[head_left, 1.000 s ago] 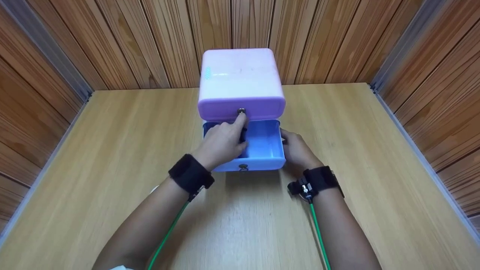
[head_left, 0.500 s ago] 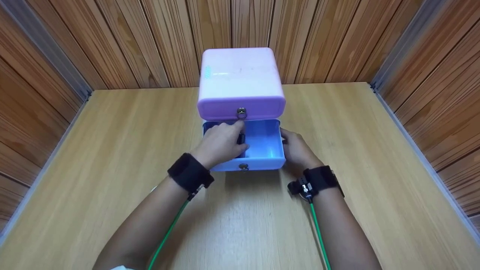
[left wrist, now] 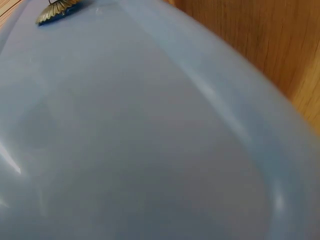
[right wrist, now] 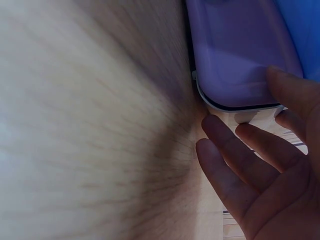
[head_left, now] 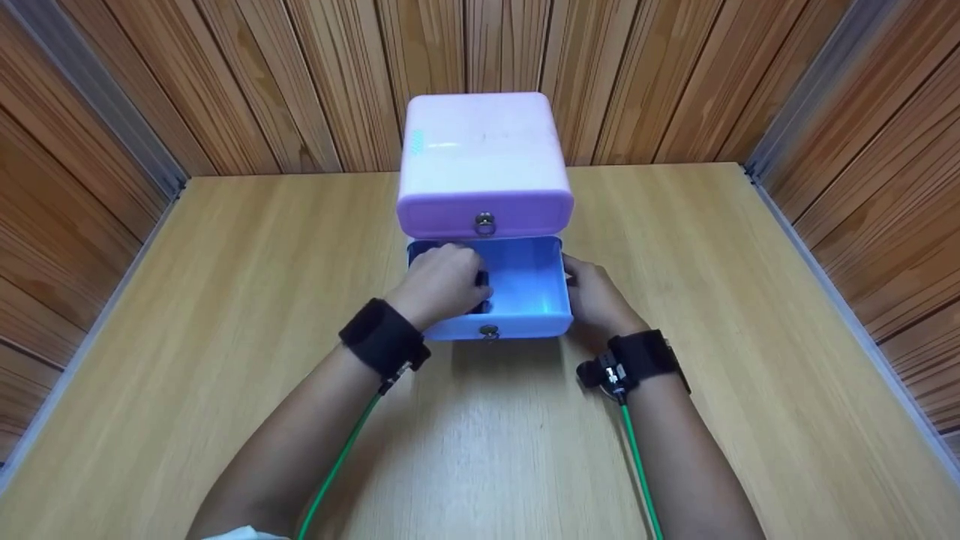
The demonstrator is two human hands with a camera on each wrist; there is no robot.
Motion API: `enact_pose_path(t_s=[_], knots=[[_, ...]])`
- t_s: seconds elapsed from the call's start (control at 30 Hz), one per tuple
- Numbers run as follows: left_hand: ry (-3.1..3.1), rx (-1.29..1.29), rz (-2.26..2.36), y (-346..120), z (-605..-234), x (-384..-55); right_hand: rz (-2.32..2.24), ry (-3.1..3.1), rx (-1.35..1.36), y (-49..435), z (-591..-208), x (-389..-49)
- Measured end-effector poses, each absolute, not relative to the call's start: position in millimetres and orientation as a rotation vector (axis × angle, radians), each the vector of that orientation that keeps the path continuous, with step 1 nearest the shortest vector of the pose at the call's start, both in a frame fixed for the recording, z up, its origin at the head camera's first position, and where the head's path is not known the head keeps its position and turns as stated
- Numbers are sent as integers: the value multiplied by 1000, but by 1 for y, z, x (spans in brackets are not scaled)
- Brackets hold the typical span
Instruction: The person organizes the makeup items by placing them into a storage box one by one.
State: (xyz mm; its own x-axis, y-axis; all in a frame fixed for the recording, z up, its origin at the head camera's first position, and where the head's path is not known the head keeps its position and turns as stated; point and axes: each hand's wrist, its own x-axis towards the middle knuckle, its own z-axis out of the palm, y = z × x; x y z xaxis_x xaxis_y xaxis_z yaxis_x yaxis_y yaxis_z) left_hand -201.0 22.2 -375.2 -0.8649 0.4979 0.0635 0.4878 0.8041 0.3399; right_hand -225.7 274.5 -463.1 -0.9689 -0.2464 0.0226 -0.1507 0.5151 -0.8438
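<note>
Inside the blue drawer (head_left: 529,327), we see the left hand (head_left: 444,279) over a dark item (head_left: 482,280); we cannot tell whether its hidden fingers grip it. Our right hand (head_left: 598,300), fingers spread, is at the right side of the box (head_left: 484,161).

It was a small walled booth, kitted out like a lab's recording station: wood-grain plank walls (head_left: 352,82) rose left, right and behind, boxing in one pale wooden tabletop (head_left: 255,300), with grey metal strips (head_left: 104,94) running up both far corners and on along the table's sides! And there, the real giveaway: black wrist straps (head_left: 381,341) on both arms, a small camera (head_left: 592,373) jutting from the right one, green cables (head_left: 337,466) trailing toward the near edge, though whether a lab or a workshop lay beyond those planks, the views could not say.
</note>
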Motion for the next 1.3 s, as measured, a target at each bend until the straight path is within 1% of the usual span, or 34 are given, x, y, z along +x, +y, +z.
enact_pose_path(t_s=[0.17,0.43,0.6,0.73,0.9,1.07,1.2,1.3], knots=[[2893,742,573,21,-375,-201,-1445,2651,-341,273,-462,-226],[2904,764,595,19,-376,-199,-1489,2613,-297,272,-463,-223],[2974,874,637,12,-371,-193,-1482,2612,-332,271,-465,-224],[2978,1000,806,-1,-359,-188,-1439,2665,-386,273,-465,-225],[3040,1087,1051,-27,-346,-185,-1410,2701,-370,273,-461,-225],[3122,988,1423,-56,-353,-194,-1400,2705,-383,273,-461,-226],[3147,853,1739,-70,-371,-209,-1417,2699,-389,273,-463,-226],[3151,738,1850,-76,-386,-216,-1403,2713,-378,274,-462,-226]])
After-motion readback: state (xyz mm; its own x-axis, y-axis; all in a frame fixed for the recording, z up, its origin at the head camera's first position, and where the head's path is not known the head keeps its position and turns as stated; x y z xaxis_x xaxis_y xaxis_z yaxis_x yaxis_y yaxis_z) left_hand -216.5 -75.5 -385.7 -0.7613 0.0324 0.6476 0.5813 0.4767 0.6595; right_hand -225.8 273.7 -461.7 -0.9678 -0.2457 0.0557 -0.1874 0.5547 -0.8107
